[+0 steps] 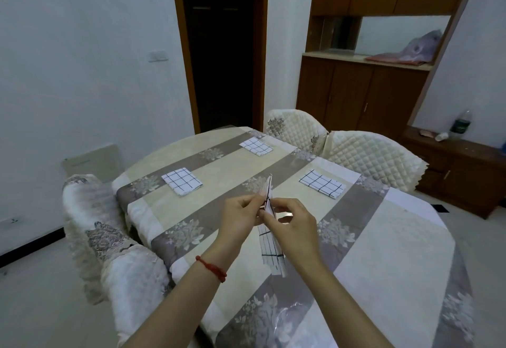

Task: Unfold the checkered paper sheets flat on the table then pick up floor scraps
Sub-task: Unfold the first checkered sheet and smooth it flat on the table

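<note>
A folded checkered paper sheet point(269, 249) hangs edge-on above the table point(383, 238), held between both hands. My left hand point(241, 217) pinches its left layer near the top. My right hand point(294, 231) pinches the right layer, fingers curled round the paper. Three more folded checkered sheets lie flat on the tablecloth: one at the left point(182, 181), one at the far end point(256, 146), one at the right point(322, 183).
Quilted chairs stand at the left point(109, 243) and at the far right point(369, 156) of the table. A wooden cabinet point(356, 98) and a low sideboard with a bottle point(461, 124) line the right wall. A dark doorway point(221, 46) lies beyond.
</note>
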### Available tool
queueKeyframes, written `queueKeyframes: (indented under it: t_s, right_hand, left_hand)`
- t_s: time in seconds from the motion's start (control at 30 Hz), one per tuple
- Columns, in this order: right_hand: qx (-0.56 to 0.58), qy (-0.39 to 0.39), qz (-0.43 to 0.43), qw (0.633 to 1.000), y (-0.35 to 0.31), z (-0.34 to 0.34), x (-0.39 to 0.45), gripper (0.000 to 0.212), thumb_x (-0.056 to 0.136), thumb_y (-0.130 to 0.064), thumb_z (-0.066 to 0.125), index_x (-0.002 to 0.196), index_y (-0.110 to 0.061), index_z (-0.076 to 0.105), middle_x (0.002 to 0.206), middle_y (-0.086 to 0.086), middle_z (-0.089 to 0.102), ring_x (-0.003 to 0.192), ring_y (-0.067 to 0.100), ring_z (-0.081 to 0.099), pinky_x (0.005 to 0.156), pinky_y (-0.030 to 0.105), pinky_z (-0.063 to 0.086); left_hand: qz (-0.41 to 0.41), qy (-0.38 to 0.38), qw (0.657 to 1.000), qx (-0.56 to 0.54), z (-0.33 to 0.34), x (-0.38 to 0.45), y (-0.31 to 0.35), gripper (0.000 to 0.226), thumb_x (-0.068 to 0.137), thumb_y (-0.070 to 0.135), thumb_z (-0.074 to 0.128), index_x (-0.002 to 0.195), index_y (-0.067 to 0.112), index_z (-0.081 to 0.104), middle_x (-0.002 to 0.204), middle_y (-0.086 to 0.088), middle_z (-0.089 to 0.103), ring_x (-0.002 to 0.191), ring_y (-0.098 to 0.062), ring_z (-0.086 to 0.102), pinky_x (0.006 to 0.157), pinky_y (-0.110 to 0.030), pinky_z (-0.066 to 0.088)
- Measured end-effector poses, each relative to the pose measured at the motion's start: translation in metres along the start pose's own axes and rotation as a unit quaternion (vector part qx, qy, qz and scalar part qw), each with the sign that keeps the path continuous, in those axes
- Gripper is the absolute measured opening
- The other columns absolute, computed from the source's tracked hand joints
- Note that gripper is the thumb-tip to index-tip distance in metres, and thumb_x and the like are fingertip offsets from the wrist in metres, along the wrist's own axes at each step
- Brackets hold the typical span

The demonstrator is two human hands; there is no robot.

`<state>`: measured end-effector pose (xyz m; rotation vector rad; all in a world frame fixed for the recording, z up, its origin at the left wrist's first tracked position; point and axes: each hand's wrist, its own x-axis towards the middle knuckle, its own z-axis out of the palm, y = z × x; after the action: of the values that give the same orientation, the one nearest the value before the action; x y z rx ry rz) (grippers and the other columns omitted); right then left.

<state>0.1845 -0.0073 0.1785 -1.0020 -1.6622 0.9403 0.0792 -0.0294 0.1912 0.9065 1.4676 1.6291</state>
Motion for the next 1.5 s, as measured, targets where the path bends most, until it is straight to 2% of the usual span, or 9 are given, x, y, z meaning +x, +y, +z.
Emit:
queueKeyframes:
  t_s: [0.2, 0.4, 0.5, 0.67, 0.93, 1.1, 1.2, 1.37, 1.5]
  right_hand:
    - [-0.007, -0.024, 0.015, 1.000, 0.012, -0.004, 0.012, 0.013, 0.083, -0.012, 0.062, 0.083, -0.016, 0.074, 0.080, -0.018, 0.065, 0.075, -0.005, 0.063, 0.062, 0.002, 0.045]
    - [-0.105, -0.006, 0.023, 0.994, 0.023, -0.022, 0.031, 0.015, 0.083, -0.015, 0.057, 0.071, -0.020, 0.064, 0.063, -0.015, 0.059, 0.063, 0.000, 0.056, 0.054, 0.008, 0.039]
    - [-0.203, -0.014, 0.025, 0.979, 0.031, -0.041, 0.046, 0.014, 0.088, -0.020, 0.053, 0.082, -0.018, 0.065, 0.069, -0.006, 0.063, 0.073, 0.017, 0.058, 0.061, 0.027, 0.039]
    - [-0.270, -0.031, 0.008, 0.962, 0.033, -0.058, 0.065, 0.016, 0.093, -0.022, 0.048, 0.093, -0.016, 0.064, 0.088, 0.003, 0.069, 0.081, 0.022, 0.057, 0.064, 0.029, 0.038]
    - [-0.229, -0.033, -0.042, 0.972, 0.018, -0.072, 0.090, 0.013, 0.092, -0.020, 0.052, 0.092, -0.014, 0.064, 0.077, -0.001, 0.060, 0.073, 0.018, 0.052, 0.058, 0.028, 0.038]
    - [-0.229, -0.037, -0.048, 0.972, 0.025, -0.084, 0.097, 0.010, 0.090, -0.020, 0.056, 0.086, -0.017, 0.065, 0.084, -0.006, 0.063, 0.084, 0.014, 0.055, 0.074, 0.034, 0.045]
    - [-0.229, -0.037, -0.027, 0.972, 0.035, -0.086, 0.097, 0.011, 0.090, -0.020, 0.056, 0.086, -0.016, 0.065, 0.085, -0.005, 0.065, 0.084, 0.015, 0.056, 0.070, 0.031, 0.043]
    - [-0.241, -0.011, 0.027, 0.970, 0.046, -0.075, 0.092, 0.018, 0.091, -0.016, 0.053, 0.102, -0.009, 0.066, 0.103, 0.007, 0.068, 0.101, 0.024, 0.058, 0.081, 0.035, 0.046]
    - [-0.195, -0.062, -0.031, 0.978, 0.029, -0.058, 0.081, 0.027, 0.086, -0.026, 0.062, 0.112, -0.017, 0.063, 0.114, -0.002, 0.064, 0.111, 0.013, 0.052, 0.095, 0.029, 0.038]
  left_hand:
    - [0.012, -0.016, 1.000, -0.001, 0.001, 0.004, -0.004, 0.021, 0.080, 0.005, 0.065, 0.069, 0.020, 0.074, 0.064, 0.005, 0.074, 0.065, -0.006, 0.069, 0.058, -0.013, 0.053]
    - [0.040, 0.053, 0.987, 0.148, -0.011, 0.024, -0.012, 0.020, 0.080, 0.005, 0.066, 0.061, 0.012, 0.068, 0.053, 0.008, 0.061, 0.044, 0.007, 0.054, 0.046, -0.002, 0.040]
    - [0.073, 0.023, 0.966, 0.246, -0.030, 0.037, -0.012, 0.011, 0.080, 0.009, 0.067, 0.070, 0.006, 0.070, 0.060, 0.008, 0.061, 0.051, 0.007, 0.056, 0.050, 0.000, 0.038]
    - [0.108, -0.073, 0.908, 0.398, -0.055, 0.052, -0.016, 0.013, 0.081, 0.019, 0.068, 0.068, 0.017, 0.066, 0.062, 0.011, 0.059, 0.060, -0.002, 0.052, 0.057, -0.011, 0.038]
    - [0.052, -0.090, 0.920, 0.377, -0.069, 0.049, -0.036, 0.035, 0.077, 0.013, 0.073, 0.051, 0.032, 0.059, 0.040, 0.018, 0.057, 0.045, 0.009, 0.051, 0.047, -0.006, 0.037]
    - [0.052, -0.019, 0.968, 0.246, -0.083, 0.052, -0.024, 0.014, 0.078, 0.009, 0.070, 0.064, 0.011, 0.068, 0.057, 0.000, 0.057, 0.055, -0.006, 0.048, 0.048, -0.008, 0.035]
    - [0.043, 0.021, 0.987, 0.156, -0.084, 0.053, -0.008, 0.020, 0.078, 0.005, 0.070, 0.060, 0.012, 0.065, 0.044, 0.010, 0.056, 0.041, 0.001, 0.046, 0.042, -0.008, 0.034]
    - [0.077, 0.000, 0.988, 0.132, -0.063, 0.050, 0.013, 0.027, 0.075, 0.003, 0.071, 0.052, 0.007, 0.056, 0.039, 0.012, 0.045, 0.037, 0.001, 0.039, 0.041, -0.008, 0.032]
    - [0.123, -0.057, 0.970, 0.202, -0.043, 0.051, 0.027, 0.032, 0.071, 0.009, 0.075, 0.063, -0.015, 0.056, 0.049, -0.001, 0.037, 0.042, -0.007, 0.033, 0.043, -0.013, 0.028]
